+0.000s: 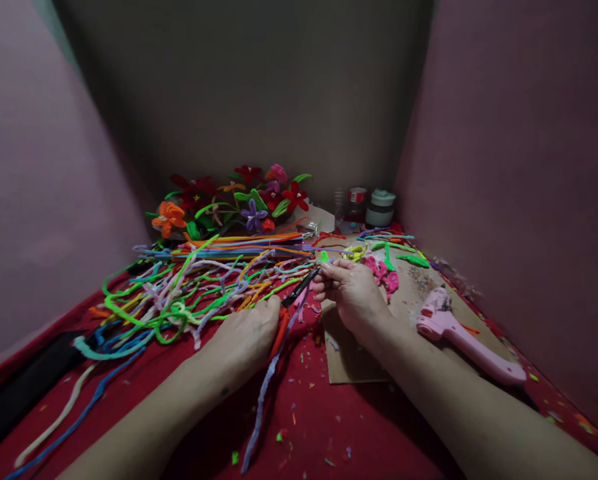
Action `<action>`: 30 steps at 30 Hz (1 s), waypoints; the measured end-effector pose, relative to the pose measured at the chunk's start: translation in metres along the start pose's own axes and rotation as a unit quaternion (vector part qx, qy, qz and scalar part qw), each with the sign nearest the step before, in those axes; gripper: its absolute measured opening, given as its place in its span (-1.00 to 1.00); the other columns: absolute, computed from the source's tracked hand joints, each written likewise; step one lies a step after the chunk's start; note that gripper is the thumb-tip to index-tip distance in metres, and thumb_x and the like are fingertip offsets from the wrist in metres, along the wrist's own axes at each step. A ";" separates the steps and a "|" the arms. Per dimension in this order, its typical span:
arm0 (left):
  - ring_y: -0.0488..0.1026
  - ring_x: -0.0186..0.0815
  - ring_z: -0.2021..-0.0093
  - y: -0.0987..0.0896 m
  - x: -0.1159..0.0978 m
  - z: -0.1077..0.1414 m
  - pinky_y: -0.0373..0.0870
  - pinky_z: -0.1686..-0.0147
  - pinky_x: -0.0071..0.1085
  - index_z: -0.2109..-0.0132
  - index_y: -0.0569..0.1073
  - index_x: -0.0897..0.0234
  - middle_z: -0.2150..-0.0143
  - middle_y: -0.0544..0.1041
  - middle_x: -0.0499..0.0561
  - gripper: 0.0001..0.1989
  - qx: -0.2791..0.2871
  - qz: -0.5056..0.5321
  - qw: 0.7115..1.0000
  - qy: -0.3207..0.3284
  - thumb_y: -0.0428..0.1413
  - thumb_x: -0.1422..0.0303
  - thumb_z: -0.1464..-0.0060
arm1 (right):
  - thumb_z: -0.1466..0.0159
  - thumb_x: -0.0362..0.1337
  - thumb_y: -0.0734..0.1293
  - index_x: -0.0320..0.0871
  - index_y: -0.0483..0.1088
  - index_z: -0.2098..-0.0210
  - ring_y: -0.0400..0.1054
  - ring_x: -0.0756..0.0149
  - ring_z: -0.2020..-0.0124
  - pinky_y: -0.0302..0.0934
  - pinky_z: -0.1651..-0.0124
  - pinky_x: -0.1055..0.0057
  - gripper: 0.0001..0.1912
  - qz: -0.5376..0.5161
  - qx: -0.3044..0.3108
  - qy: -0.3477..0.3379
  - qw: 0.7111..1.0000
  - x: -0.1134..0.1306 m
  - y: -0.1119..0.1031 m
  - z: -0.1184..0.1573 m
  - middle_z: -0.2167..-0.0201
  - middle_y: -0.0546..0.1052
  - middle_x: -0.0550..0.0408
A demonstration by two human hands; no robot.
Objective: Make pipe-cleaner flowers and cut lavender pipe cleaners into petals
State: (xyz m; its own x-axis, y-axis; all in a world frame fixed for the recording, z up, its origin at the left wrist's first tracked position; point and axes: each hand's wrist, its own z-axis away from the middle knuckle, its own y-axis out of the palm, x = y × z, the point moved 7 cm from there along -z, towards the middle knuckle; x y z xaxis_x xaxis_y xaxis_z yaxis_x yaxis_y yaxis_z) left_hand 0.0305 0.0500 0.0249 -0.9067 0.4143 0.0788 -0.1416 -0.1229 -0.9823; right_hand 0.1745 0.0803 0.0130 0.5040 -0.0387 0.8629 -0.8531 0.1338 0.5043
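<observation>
My left hand (251, 330) is closed around the red handles of a pair of dark-jawed pliers (281, 327). The jaws point away to the upper right and reach the fingertips of my right hand (346, 287). Those fingertips are pinched together on a lavender pipe cleaner (266, 393), which hangs down past the pliers toward me. Whether the jaws grip the pipe cleaner is too small to tell. Just beyond my right fingers lies a small bright green piece (325, 256). Pink fuzzy petals (383, 273) rest beside my right hand.
Tangled pipe cleaners (203, 287) spread over the red cloth (303, 427) on the left. Fuzzy flowers (253, 207) stand behind. A cardboard sheet (349, 360) carries green leaves (413, 261) and a pink glue gun (473, 343). A lidded jar (381, 208) stands at the back.
</observation>
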 end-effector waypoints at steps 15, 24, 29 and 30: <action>0.38 -0.27 0.47 -0.008 0.018 -0.009 0.18 0.49 -0.43 0.37 0.21 0.25 0.47 0.44 0.03 -0.87 -0.115 0.240 0.964 -0.023 -0.05 0.29 -0.02 | -0.11 -0.49 0.22 -0.24 0.24 0.60 0.28 0.45 0.74 0.21 0.69 0.54 -0.82 -0.019 0.011 0.031 0.999 -0.001 0.003 0.003 0.73 0.41 0.12; 0.13 -0.54 0.71 -0.008 0.008 -0.016 0.04 0.67 -0.57 0.49 0.31 0.35 0.72 0.23 -0.17 -0.85 -0.061 0.745 0.662 0.060 0.14 0.39 0.13 | -0.03 -0.43 0.35 -0.23 0.23 0.57 0.30 0.46 0.71 0.21 0.66 0.57 -0.83 -0.037 0.122 0.089 0.988 -0.018 0.022 0.010 0.72 0.43 0.12; 0.18 -0.54 0.66 0.004 0.006 -0.021 0.06 0.65 -0.56 0.40 0.42 0.43 0.58 0.39 -0.03 -0.85 -0.038 0.759 0.647 0.063 0.15 0.38 0.12 | 0.06 -0.40 0.41 -0.21 0.22 0.57 0.33 0.44 0.68 0.21 0.65 0.57 -0.77 -0.024 0.123 0.064 0.990 -0.020 0.022 0.010 0.73 0.41 0.18; 0.18 -0.54 0.66 0.006 0.005 -0.022 0.06 0.64 -0.55 0.38 0.43 0.44 0.56 0.41 -0.01 -0.84 -0.028 0.758 0.648 0.067 0.14 0.37 0.10 | 0.06 -0.40 0.41 -0.21 0.22 0.57 0.33 0.44 0.67 0.20 0.64 0.57 -0.77 -0.019 0.122 0.059 0.991 -0.019 0.022 0.011 0.73 0.40 0.18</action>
State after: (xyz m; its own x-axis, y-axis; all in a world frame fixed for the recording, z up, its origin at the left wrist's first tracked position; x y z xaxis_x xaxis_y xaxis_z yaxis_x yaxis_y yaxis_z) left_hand 0.0334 0.0709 0.0157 0.0570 -0.0696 -0.9959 0.8902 -0.4481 0.0823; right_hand 0.1445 0.0732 0.0077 0.5372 0.0792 0.8398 -0.8327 -0.1086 0.5429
